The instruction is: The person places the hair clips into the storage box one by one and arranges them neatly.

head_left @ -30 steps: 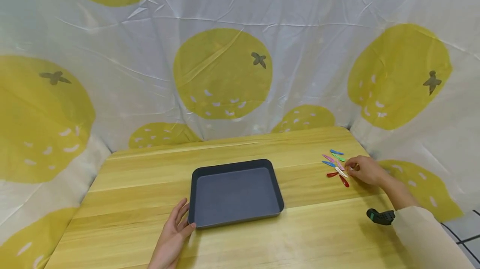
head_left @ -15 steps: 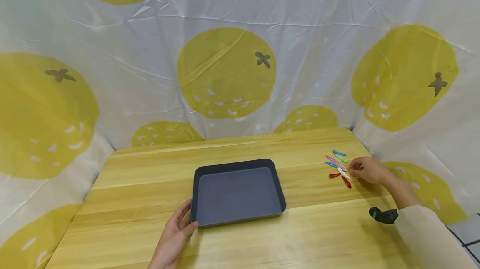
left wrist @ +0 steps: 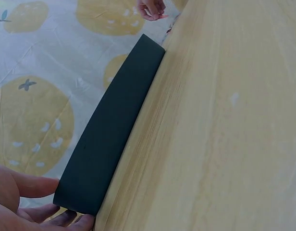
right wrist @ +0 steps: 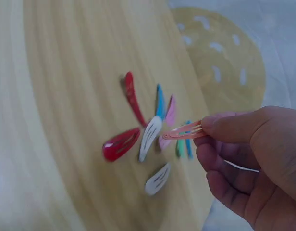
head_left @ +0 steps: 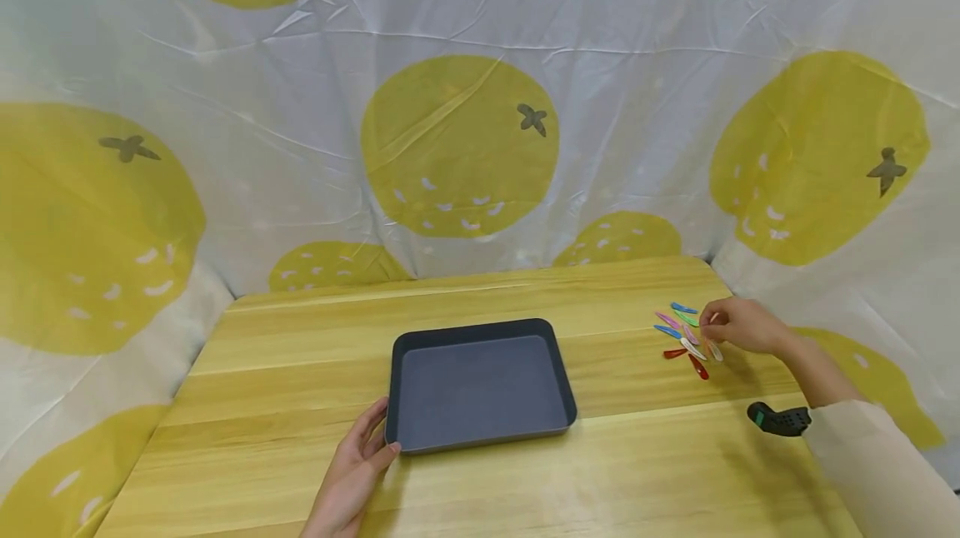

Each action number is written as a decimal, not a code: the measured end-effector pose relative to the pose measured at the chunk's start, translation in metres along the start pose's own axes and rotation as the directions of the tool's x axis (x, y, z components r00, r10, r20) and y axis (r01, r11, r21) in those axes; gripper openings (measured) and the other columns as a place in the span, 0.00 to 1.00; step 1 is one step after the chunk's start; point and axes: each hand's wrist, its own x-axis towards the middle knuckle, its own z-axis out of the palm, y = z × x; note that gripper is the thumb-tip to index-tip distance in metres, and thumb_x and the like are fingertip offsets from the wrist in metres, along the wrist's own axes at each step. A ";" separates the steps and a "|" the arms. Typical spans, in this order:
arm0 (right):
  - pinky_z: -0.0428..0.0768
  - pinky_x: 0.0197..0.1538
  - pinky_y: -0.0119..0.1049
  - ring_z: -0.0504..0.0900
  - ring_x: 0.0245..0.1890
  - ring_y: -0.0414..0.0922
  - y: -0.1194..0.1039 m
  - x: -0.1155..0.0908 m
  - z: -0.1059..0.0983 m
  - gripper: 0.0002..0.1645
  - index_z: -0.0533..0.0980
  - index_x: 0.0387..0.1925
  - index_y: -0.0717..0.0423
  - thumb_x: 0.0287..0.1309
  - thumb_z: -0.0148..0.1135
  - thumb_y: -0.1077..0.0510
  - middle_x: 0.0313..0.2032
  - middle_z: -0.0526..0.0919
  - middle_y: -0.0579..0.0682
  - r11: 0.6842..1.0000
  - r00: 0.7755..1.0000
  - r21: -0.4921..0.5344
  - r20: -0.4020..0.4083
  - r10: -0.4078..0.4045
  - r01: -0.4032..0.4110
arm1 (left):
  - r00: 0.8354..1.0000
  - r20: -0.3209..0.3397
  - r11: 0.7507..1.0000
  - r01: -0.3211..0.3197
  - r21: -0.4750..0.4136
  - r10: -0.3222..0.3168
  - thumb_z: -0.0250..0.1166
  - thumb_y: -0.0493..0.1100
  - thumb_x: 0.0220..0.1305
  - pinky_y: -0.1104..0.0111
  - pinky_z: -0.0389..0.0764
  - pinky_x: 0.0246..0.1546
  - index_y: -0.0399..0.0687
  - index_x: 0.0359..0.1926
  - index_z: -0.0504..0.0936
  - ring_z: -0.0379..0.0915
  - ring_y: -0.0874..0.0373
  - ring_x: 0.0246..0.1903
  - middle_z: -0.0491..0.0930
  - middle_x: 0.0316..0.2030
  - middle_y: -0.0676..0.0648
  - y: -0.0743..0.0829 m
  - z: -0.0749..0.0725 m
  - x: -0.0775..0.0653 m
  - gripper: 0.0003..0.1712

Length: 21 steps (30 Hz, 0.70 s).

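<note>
In the right wrist view my right hand (right wrist: 249, 154) pinches an orange snap hair clip (right wrist: 184, 131) between thumb and fingers, above the table. Below it lie two white hair clips (right wrist: 150, 137), two red clips (right wrist: 120, 144), and pink, blue and green ones, some touching or overlapping. The head view shows this group just left of my right hand (head_left: 742, 326). My left hand (head_left: 352, 467) grips the near left corner of a dark grey baking tray (head_left: 480, 443), thumb at the rim and fingers along the outer wall. The tray holds nothing.
The wooden table (head_left: 300, 388) carries the tray near its middle and the clips toward its far right. A white cloth with yellow fruit prints (head_left: 457, 146) hangs behind and at the sides. A black device (head_left: 780, 420) sits at my right wrist.
My right hand has lifted from the table with the orange hair clip, uncovering a white clip beneath it. The left hand stays at the tray's corner; the head view has shifted slightly.
</note>
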 end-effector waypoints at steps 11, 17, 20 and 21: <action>0.76 0.29 0.38 0.82 0.30 0.49 -0.042 0.030 -0.013 0.04 0.81 0.37 0.61 0.70 0.63 0.64 0.30 0.84 0.50 0.998 0.995 0.052 0.092 -0.047 0.042 | 1.000 0.002 1.000 0.014 -0.007 -0.014 0.56 0.25 0.71 0.41 0.58 0.72 0.39 0.81 0.50 0.43 0.29 0.75 0.46 0.79 0.33 0.000 -0.001 -0.001 0.42; 0.74 0.29 0.36 0.78 0.25 0.43 -0.064 0.045 -0.012 0.05 0.79 0.35 0.57 0.70 0.61 0.64 0.26 0.82 0.47 0.994 0.982 0.058 0.159 -0.100 0.091 | 1.000 -0.003 1.000 0.017 -0.010 -0.017 0.56 0.25 0.71 0.42 0.58 0.72 0.39 0.81 0.50 0.44 0.31 0.76 0.47 0.79 0.34 0.001 -0.001 0.000 0.42; 0.74 0.29 0.36 0.75 0.21 0.41 -0.076 0.052 -0.010 0.05 0.79 0.34 0.57 0.70 0.61 0.64 0.24 0.81 0.44 0.990 0.972 0.059 0.193 -0.137 0.127 | 1.000 -0.001 1.000 0.021 -0.010 -0.021 0.56 0.25 0.71 0.42 0.58 0.72 0.40 0.81 0.50 0.44 0.31 0.76 0.46 0.79 0.34 0.001 -0.001 0.000 0.42; 0.74 0.28 0.36 0.74 0.20 0.41 -0.081 0.055 -0.009 0.05 0.79 0.35 0.57 0.70 0.61 0.64 0.24 0.81 0.43 0.988 0.968 0.065 0.203 -0.149 0.138 | 1.000 0.000 1.000 0.021 -0.009 -0.021 0.56 0.25 0.71 0.42 0.58 0.72 0.40 0.81 0.50 0.43 0.31 0.76 0.46 0.79 0.34 0.002 -0.001 0.000 0.42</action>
